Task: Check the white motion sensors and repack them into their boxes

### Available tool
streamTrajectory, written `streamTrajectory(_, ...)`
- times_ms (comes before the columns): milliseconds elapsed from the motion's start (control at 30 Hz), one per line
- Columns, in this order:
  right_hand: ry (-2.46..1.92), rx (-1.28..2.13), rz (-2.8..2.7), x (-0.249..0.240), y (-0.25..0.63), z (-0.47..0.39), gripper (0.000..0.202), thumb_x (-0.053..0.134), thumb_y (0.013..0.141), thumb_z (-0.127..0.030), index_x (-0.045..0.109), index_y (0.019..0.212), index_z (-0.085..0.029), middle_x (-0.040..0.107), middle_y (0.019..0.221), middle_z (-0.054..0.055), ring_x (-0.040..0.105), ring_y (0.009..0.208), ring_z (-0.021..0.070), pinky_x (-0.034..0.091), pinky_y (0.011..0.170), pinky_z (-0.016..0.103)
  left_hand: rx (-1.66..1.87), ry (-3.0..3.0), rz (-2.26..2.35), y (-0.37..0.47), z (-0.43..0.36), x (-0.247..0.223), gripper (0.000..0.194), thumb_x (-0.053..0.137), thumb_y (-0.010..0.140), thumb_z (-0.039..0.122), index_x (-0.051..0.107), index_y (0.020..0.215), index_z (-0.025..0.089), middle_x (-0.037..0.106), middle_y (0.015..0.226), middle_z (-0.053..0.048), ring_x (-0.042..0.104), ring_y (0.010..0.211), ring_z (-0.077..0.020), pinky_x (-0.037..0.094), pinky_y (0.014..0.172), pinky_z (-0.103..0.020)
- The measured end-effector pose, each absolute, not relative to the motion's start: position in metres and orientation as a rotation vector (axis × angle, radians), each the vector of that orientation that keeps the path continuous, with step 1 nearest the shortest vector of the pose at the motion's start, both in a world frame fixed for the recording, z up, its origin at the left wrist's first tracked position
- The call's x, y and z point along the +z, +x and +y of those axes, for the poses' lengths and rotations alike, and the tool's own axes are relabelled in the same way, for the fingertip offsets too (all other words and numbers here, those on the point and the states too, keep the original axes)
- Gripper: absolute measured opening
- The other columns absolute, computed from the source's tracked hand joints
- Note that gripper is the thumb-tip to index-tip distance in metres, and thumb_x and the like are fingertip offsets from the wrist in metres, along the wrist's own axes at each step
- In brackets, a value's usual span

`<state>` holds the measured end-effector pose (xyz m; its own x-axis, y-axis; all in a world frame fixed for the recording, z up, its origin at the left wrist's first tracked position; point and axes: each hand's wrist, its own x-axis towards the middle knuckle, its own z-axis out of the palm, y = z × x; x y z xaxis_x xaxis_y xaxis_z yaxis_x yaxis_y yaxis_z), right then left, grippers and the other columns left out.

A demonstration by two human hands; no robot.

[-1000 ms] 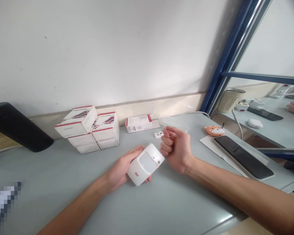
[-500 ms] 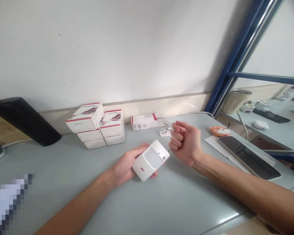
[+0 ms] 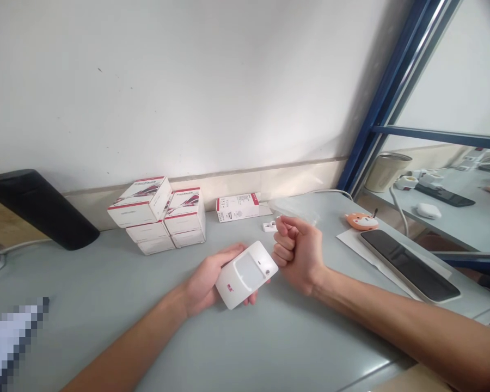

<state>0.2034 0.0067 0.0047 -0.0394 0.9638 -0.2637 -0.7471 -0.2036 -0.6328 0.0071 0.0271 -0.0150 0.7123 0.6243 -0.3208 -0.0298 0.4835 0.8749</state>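
Over the tabletop my left hand (image 3: 206, 283) is closed around a white motion detector (image 3: 247, 276), tilted, with its pale window and small red logo facing up. Some left fingertips show under its lower right edge. My right hand (image 3: 296, 253) is curled into a fist close to the detector's upper right end. Whatever its fingers hold, if anything, is hidden from view. Just behind the fist lies a small white plastic part (image 3: 269, 226), partly covered by the hand.
Several white-and-red boxes (image 3: 147, 209) are stacked at the back left, and another box (image 3: 237, 208) lies by the wall. A clear plastic bag (image 3: 296, 209) is behind my fist. At right are a phone (image 3: 408, 264), paper (image 3: 351, 242) and an orange animal-shaped item (image 3: 361, 221). A black object (image 3: 44, 209) leans left.
The view has shifted a little. My right fist has moved slightly left, close to the detector, while my left hand keeps its hold.
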Motion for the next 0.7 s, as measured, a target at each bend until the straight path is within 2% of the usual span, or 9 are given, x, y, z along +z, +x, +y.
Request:
streamTrajectory(233,-0.706,1.599,-0.379,0.011,0.214,0.017,0.035,0.058,0.089,-0.028,0.038,0.061,-0.022,0.006,0.055,-0.011,0.001,0.048,0.0086,0.006,0.043,0.028,0.463,0.976,0.672,0.010,0.026,-0.009,0.040,0.051,0.104,0.052,0.064,0.114,0.016,0.075,0.113,-0.019,0.072,0.073,-0.0238,0.049,0.068,-0.034)
streamTrajectory(467,-0.706,1.556,-0.359,0.019,0.225,0.022,0.033,0.057,0.088,-0.026,0.036,0.063,-0.023,0.006,0.056,-0.010,0.000,0.050,0.0094,0.006,0.043,0.028,0.557,0.798,0.671,0.008,0.032,-0.016,0.035,0.059,0.100,0.040,0.070,0.118,0.012,0.074,0.109,-0.016,0.068,0.071,-0.0211,0.048,0.066,-0.033)
streamTrajectory(700,-0.725,1.629,-0.389,0.013,0.214,0.013,0.035,0.060,0.089,-0.028,0.035,0.064,-0.023,0.007,0.055,-0.011,0.000,0.048,0.0082,0.005,0.042,0.027,0.513,0.912,0.642,0.009,0.029,-0.014,0.036,0.052,0.104,0.049,0.064,0.111,0.016,0.074,0.109,-0.017,0.070,0.072,-0.0233,0.049,0.070,-0.035)
